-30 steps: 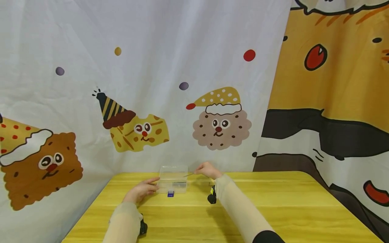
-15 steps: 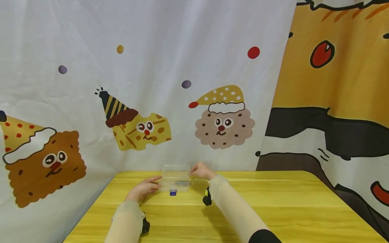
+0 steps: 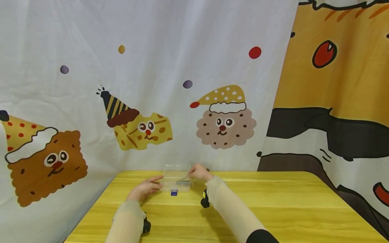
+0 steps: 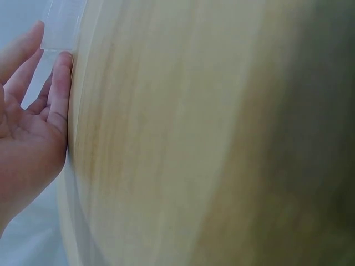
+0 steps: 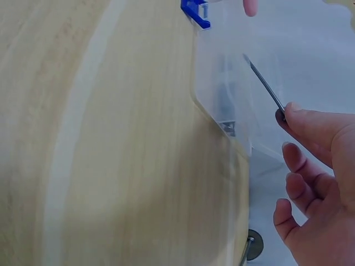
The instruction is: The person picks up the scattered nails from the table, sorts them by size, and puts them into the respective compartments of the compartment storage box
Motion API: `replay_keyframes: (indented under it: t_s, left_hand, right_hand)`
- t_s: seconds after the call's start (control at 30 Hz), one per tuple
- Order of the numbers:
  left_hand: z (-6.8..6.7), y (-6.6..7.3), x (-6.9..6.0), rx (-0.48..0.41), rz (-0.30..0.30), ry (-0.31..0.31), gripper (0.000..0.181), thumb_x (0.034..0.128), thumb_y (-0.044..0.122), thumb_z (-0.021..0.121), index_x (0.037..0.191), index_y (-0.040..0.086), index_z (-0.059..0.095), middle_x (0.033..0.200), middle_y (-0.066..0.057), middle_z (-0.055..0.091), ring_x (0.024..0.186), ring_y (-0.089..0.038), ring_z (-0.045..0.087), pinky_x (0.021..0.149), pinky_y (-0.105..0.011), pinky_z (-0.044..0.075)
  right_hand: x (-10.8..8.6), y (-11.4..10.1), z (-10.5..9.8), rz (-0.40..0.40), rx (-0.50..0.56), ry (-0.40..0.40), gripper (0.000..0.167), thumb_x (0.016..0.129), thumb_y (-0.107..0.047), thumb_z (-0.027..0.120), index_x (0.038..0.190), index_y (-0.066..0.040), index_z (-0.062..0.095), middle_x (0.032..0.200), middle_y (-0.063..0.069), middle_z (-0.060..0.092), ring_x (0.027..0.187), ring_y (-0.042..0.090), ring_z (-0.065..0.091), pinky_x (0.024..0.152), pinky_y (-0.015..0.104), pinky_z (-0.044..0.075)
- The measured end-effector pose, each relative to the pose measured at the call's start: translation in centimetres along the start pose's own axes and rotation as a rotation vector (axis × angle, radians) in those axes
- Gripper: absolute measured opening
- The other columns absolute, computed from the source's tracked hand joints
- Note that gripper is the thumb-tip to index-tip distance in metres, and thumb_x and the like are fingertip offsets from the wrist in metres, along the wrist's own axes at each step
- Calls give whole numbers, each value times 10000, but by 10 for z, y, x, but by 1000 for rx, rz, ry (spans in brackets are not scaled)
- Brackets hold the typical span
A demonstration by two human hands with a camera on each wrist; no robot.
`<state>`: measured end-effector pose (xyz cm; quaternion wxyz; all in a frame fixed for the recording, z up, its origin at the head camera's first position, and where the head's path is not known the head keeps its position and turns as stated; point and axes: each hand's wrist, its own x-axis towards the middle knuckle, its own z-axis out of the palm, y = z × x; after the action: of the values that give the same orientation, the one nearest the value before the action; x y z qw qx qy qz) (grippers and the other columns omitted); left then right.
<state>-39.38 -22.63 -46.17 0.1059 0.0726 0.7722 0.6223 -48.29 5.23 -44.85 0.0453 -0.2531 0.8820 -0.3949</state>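
Note:
A clear plastic box (image 3: 165,186) stands with its lid (image 3: 177,168) raised at the back of the table. My left hand (image 3: 147,188) is at the box's left side; in the left wrist view its fairly straight fingers (image 4: 62,83) touch or nearly touch the clear plastic. Between thumb and index finger, my right hand (image 5: 321,160) pinches a thin dark metal rod (image 5: 266,84), which slants over the open box. The other right fingers curl loosely. Some dark, thin thing (image 5: 226,102) shows through the box wall. A blue latch (image 3: 174,192) is on the box's front.
In the right wrist view, a metal piece with a round flat head (image 5: 255,245) lies at the table edge, beside the right hand. A printed curtain (image 3: 182,135) hangs right behind the wooden table (image 3: 258,202).
My right hand has moved left and closer to the box, bringing the metal rod over it. My left hand stays at the box's left side. The view has shifted slightly.

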Motion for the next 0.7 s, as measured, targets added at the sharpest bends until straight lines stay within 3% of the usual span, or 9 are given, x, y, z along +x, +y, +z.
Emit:
replay_keyframes:
  t_s: [0.17, 0.27, 0.5, 0.7]
  left_hand:
    - [1, -2, 2, -5, -28, 41, 585, 931, -9, 589, 1469, -40, 362, 1480, -288, 331, 1069, -246, 564, 985, -471, 417]
    - [1, -3, 3, -4, -35, 55, 588, 922, -10, 602, 1464, -36, 376, 1486, -286, 325, 1056, -241, 567, 979, -466, 421]
    - [1, -3, 2, -2, -24, 32, 589, 935, -7, 581, 1475, -43, 348, 1495, -294, 300, 1091, -273, 559, 986, -468, 414]
    - [0, -4, 2, -6, -19, 27, 583, 944, -2, 572, 1478, -40, 342, 1467, -290, 347, 1107, -277, 556, 988, -468, 414]
  right_hand:
    - [1, 0, 7, -12, 2, 6, 99, 882, -82, 689, 881, -34, 776, 948, 72, 711, 714, 134, 544, 616, 287, 460]
    - [-2, -6, 9, 18, 4, -2, 102, 884, -94, 693, 897, -35, 776, 957, 79, 713, 693, 134, 542, 623, 288, 478]
    - [-8, -16, 12, 74, -35, -27, 103, 893, -117, 692, 914, -59, 774, 988, 70, 706, 749, 150, 584, 670, 314, 513]
    - [-8, -10, 12, 59, -48, -30, 111, 889, -114, 694, 922, -45, 774, 922, 60, 711, 635, 151, 593, 631, 302, 519]
